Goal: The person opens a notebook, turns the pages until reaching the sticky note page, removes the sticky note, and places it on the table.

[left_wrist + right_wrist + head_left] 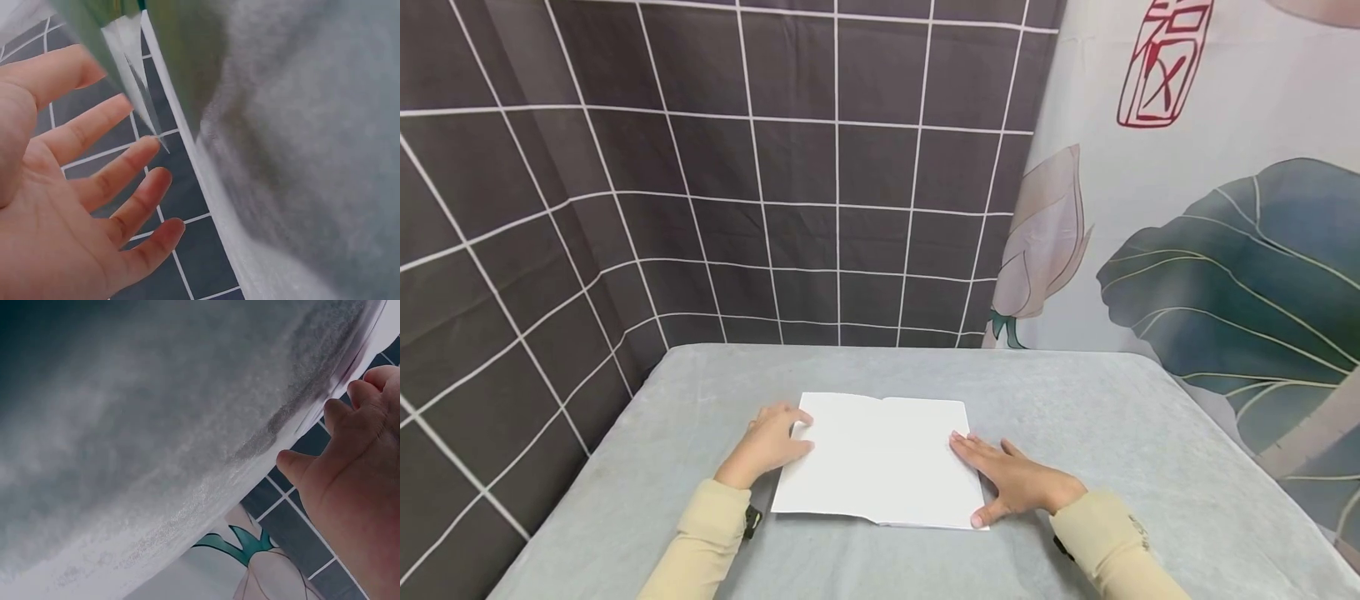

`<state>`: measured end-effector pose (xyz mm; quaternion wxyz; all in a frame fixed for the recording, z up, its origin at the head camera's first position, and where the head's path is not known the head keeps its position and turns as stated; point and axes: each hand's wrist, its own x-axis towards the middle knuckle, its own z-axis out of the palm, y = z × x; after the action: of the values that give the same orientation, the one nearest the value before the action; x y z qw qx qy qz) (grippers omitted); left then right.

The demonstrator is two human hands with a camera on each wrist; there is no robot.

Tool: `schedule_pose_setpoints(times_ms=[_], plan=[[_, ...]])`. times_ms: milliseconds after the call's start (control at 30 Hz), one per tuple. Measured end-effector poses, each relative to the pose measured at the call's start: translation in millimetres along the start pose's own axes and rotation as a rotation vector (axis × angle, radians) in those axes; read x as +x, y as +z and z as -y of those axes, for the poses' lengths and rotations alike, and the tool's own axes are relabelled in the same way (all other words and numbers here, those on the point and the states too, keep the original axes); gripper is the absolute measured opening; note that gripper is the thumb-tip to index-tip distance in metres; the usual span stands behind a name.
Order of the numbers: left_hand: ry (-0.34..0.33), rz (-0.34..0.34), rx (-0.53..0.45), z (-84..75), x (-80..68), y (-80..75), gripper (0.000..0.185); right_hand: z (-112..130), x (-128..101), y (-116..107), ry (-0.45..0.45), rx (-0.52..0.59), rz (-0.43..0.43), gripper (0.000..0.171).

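Note:
An open booklet with blank white pages lies on the cloth-covered table, its fold running down the middle. My left hand is at its left edge, with thumb and index finger reaching over the page margin. In the left wrist view, that hand's fingers are spread and loosely bent beside the booklet's green cover. On the right side, my right hand lies with fingers extended on the page margin and its thumb near the lower right corner. Its fingers show beside the booklet's edge in the right wrist view.
A pale grey cloth covers the table. Behind it and to the left hangs a dark curtain with a white grid. A light curtain with lotus flowers and leaves hangs at the right. Both wrists wear dark bands below beige sleeves.

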<state>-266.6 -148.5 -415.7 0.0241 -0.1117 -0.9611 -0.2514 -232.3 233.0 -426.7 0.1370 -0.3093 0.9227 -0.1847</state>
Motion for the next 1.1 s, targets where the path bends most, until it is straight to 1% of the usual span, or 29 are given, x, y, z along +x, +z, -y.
schedule_pose_setpoints(times_ms=[167,267,367,567,800,1100], plan=[[0.018,0.05,0.025,1.3,0.9,4.7,0.031,0.4,0.3,-1.4,-0.03,-0.004,0.003,0.115],[0.03,0.063,0.051,1.7,1.5,6.9,0.031,1.6,1.0,-2.6,-0.034,0.003,0.016,0.112],[0.034,0.076,0.055,1.3,0.9,8.5,0.03,2.6,1.6,-3.2,-0.034,0.005,0.039,0.108],[0.041,0.081,0.051,-0.7,0.2,11.3,0.03,3.2,1.6,-2.7,-0.035,-0.022,0.056,0.104],[0.028,0.094,0.083,0.8,-2.6,13.4,0.03,5.1,2.7,-1.5,-0.017,-0.002,0.076,0.103],[0.041,0.1,0.109,-1.1,-2.3,14.9,0.031,5.8,0.8,-2.6,0.022,-0.005,0.074,0.102]])
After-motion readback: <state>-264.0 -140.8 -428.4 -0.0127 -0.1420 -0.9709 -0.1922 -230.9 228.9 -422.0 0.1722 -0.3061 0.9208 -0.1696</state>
